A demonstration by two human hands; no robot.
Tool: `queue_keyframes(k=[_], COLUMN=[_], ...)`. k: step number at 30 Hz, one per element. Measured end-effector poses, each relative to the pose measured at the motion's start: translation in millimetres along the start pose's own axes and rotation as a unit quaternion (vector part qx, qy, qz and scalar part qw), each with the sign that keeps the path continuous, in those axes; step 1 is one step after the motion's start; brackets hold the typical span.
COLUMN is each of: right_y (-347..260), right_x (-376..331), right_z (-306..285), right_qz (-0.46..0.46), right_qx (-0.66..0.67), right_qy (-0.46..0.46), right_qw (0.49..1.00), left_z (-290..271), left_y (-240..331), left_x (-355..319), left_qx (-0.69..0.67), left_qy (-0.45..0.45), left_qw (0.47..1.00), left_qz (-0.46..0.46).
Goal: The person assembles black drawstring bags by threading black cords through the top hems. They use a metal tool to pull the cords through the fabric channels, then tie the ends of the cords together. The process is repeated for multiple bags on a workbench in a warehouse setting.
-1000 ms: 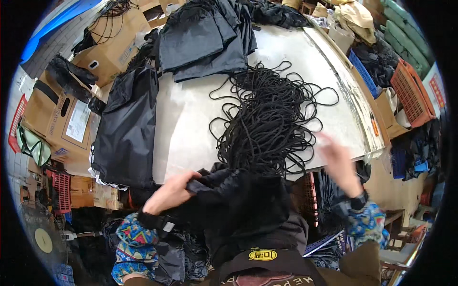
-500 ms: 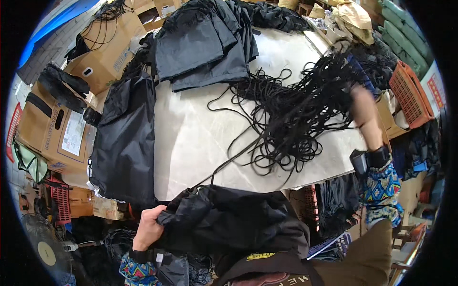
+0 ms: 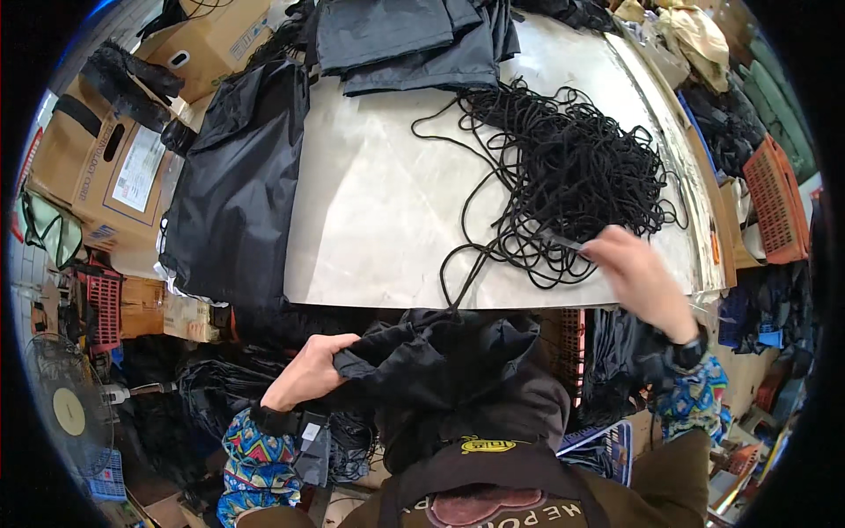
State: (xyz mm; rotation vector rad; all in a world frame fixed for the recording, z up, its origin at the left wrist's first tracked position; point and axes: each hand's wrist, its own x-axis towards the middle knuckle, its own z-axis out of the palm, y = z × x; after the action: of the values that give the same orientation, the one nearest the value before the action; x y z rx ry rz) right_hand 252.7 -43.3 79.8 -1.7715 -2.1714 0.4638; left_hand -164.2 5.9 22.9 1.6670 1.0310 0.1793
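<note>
Your pale table (image 3: pixel 378 220): tangled black cord pile (image 3: pixel 572 176) right, folded black fabric (image 3: pixel 405 40) far edge, black bag (image 3: pixel 238 185) draping left.

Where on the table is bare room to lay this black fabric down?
The table is bare in the middle, between the black bag draped over its left edge and the cord tangle. A loose cord strand crosses that patch's right side. The right half is crowded with cord; folded black fabric fills the far edge.

right hand (image 3: pixel 635 280) motion-blurred, its grip on the black cord (image 3: pixel 563 167) unclear, table (image 3: pixel 378 220) near edge hidden
</note>
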Motion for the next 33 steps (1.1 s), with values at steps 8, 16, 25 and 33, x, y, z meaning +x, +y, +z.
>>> queue_keyframes(k=[8,16,25,33], right_y=[105,83,-30,-71], right_x=[33,11,-8,-55], right_z=[38,12,28,65], right_qz=[0.094,0.195,0.009,-0.056], right_qx=[0.028,0.182,0.085,-0.023], right_qy=[0.238,0.187,0.335,0.254], right_qw=[0.966,0.945,0.939,0.965], left_z=[-80,-103,31,149], left_y=[-23,-52,95,120], left_x=[-120,-158,41,70], left_qx=[-0.386,-0.160,-0.699,-0.760], left_qy=[0.647,0.672,0.218,0.037], left_qw=[0.646,0.704,0.662,0.645], left_qz=[0.126,0.163,0.158,0.070])
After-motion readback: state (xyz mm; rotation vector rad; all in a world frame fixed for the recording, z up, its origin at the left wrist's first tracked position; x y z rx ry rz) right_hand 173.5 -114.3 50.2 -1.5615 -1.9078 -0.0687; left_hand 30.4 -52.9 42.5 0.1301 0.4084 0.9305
